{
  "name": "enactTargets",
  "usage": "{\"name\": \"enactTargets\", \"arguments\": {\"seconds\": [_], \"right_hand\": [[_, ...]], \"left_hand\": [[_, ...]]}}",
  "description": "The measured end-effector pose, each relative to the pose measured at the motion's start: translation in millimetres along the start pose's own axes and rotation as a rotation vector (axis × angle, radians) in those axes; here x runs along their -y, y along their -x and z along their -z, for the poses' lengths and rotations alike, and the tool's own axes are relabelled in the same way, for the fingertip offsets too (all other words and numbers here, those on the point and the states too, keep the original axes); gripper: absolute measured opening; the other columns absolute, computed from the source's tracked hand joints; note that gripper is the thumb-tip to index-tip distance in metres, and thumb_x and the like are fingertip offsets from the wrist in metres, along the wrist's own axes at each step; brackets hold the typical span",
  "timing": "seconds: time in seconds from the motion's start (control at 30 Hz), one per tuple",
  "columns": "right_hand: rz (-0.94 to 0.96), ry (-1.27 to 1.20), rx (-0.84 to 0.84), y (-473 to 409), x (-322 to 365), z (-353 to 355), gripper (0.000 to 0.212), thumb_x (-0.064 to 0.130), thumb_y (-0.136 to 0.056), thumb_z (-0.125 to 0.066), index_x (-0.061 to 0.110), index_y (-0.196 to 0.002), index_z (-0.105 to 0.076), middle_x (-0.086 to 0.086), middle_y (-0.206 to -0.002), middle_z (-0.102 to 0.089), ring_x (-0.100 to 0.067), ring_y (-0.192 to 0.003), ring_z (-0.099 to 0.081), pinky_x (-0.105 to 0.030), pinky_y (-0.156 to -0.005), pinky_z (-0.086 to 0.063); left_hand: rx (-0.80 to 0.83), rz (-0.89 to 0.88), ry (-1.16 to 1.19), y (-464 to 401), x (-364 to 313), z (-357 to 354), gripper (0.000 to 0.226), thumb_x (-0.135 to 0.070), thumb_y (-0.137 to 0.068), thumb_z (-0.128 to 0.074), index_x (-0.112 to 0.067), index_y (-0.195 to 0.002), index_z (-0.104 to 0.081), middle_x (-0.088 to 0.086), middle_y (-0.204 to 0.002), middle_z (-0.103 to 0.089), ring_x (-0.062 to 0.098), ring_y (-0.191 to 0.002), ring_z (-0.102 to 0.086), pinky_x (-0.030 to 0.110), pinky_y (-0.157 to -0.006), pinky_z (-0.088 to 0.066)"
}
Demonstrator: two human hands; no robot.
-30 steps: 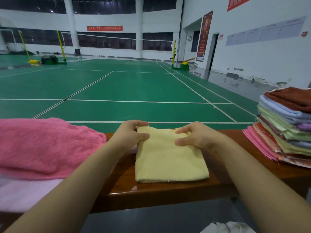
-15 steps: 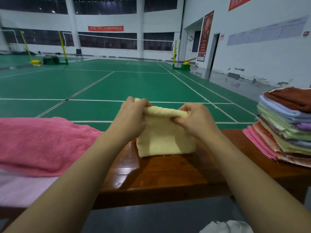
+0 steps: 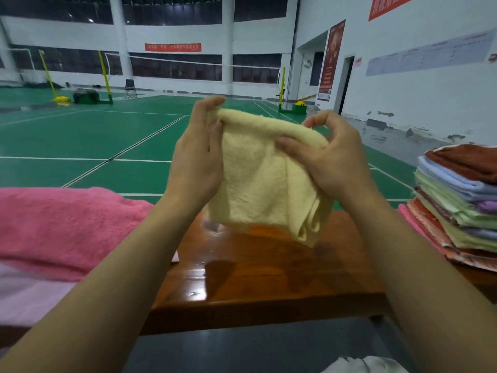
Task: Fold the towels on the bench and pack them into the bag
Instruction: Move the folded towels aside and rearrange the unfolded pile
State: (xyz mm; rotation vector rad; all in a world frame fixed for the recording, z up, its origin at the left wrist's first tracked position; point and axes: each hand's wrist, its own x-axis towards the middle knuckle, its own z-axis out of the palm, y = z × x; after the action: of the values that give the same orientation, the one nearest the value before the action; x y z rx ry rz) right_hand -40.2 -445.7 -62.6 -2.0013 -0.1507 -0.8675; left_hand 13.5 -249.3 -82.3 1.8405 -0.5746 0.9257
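Folded yellow towel (image 3: 266, 179) lifted clear of the bench (image 3: 269, 278)
Left hand (image 3: 196, 157) and right hand (image 3: 333, 157) pinch its top fold; the pile of towels (image 3: 462, 205) at right awaits, no bag identifiable.

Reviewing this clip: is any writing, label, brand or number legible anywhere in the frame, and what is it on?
Nothing is legible.
Red banner on the far wall: pale characters, too small and blurred.
Tall red poster beside the doorway: text blurred.
Red sign high on the right wall: large pale characters, cut off by the frame edge, unreadable.
Long pale notice board on the right wall: lines too small.
Yellow towel, held by both hands: no label visible.
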Motion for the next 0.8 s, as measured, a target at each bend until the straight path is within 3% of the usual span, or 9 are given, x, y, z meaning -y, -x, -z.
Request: {"name": "enactTargets", "arguments": {"seconds": [0.07,0.17,0.27,0.33,0.37,0.47,0.53,0.7,0.8], "right_hand": [[-0.141,-0.143,0.081,0,5,4,0.046,0.046,-0.072,-0.087,0.023,-0.103,-0.063,0.005,-0.091,-0.073,-0.009,-0.074,-0.073,-0.031,-0.062,-0.061],[-0.377,-0.198,0.246,1,-7,1,0.041,0.04,-0.075,-0.086,0.016,-0.104,-0.069,-0.003,-0.094,-0.077,-0.018,-0.078,-0.075,-0.037,-0.068,-0.062],[-0.431,0.372,0.463,3,-34,-2,0.039,0.046,-0.083,-0.08,0.017,-0.107,-0.068,0.0,-0.098,-0.071,-0.015,-0.078,-0.067,-0.028,-0.063,-0.054],[-0.386,0.72,0.573,5,-55,-6,0.041,0.05,-0.087,-0.073,0.019,-0.112,-0.067,-0.001,-0.11,-0.067,-0.018,-0.092,-0.065,-0.033,-0.079,-0.054],[-0.368,0.761,0.584,5,-62,-7,0.039,0.051,-0.088,-0.071,0.021,-0.112,-0.068,0.0,-0.113,-0.068,-0.02,-0.097,-0.065,-0.035,-0.087,-0.054],[-0.257,0.595,0.616,7,-65,-16,0.025,0.049,-0.091,-0.069,0.03,-0.107,-0.07,0.009,-0.111,-0.07,-0.01,-0.096,-0.065,-0.033,-0.087,-0.053],[-0.183,0.48,0.704,11,-62,-26,0.02,0.047,-0.092,-0.069,0.032,-0.104,-0.072,0.016,-0.104,-0.07,0.0,-0.092,-0.064,-0.025,-0.08,-0.051],[-0.175,0.487,1.076,26,-60,-52,0.03,0.057,-0.081,-0.077,0.035,-0.1,-0.073,0.018,-0.094,-0.068,-0.002,-0.087,-0.063,-0.024,-0.074,-0.047],[-0.178,0.487,1.1,28,-57,-57,0.04,0.059,-0.073,-0.081,0.035,-0.103,-0.069,0.016,-0.093,-0.064,-0.004,-0.086,-0.061,-0.024,-0.069,-0.042]], "left_hand": [[-0.04,-0.005,-0.028,-3,0,3,0.029,-0.03,-0.109,-0.04,-0.028,-0.136,-0.049,-0.015,-0.097,-0.057,0.008,-0.087,-0.055,0.032,-0.076,-0.041],[0.09,0.118,-0.044,-3,21,-4,0.032,-0.033,-0.107,-0.043,-0.03,-0.139,-0.047,-0.013,-0.1,-0.059,0.017,-0.093,-0.057,0.035,-0.081,-0.044],[0.372,0.286,-0.231,11,56,-18,0.045,-0.033,-0.104,-0.051,-0.024,-0.147,-0.041,0.009,-0.139,-0.045,0.029,-0.122,-0.052,0.041,-0.108,-0.039],[0.542,0.336,-0.433,19,70,-20,0.044,-0.039,-0.101,-0.055,-0.02,-0.141,-0.049,0.012,-0.14,-0.045,0.03,-0.121,-0.053,0.041,-0.106,-0.042],[0.612,0.362,-0.501,20,72,-18,0.041,-0.043,-0.1,-0.057,-0.018,-0.133,-0.056,0.011,-0.133,-0.054,0.027,-0.111,-0.06,0.039,-0.098,-0.048],[0.815,0.507,-0.56,20,71,-12,0.047,-0.055,-0.095,-0.06,-0.01,-0.1,-0.07,0.006,-0.093,-0.074,0.019,-0.073,-0.071,0.036,-0.072,-0.061],[0.942,0.62,-0.616,22,67,-11,0.06,-0.066,-0.088,-0.06,-0.006,-0.091,-0.069,0.007,-0.086,-0.073,0.021,-0.068,-0.072,0.034,-0.069,-0.062],[1.104,0.605,-0.769,32,66,-16,0.057,-0.064,-0.089,-0.062,-0.011,-0.106,-0.069,0.002,-0.092,-0.071,0.019,-0.075,-0.072,0.026,-0.063,-0.056],[1.087,0.558,-0.73,29,64,-15,0.055,-0.057,-0.094,-0.059,-0.008,-0.117,-0.067,0.003,-0.098,-0.07,0.021,-0.085,-0.071,0.029,-0.071,-0.06]]}}
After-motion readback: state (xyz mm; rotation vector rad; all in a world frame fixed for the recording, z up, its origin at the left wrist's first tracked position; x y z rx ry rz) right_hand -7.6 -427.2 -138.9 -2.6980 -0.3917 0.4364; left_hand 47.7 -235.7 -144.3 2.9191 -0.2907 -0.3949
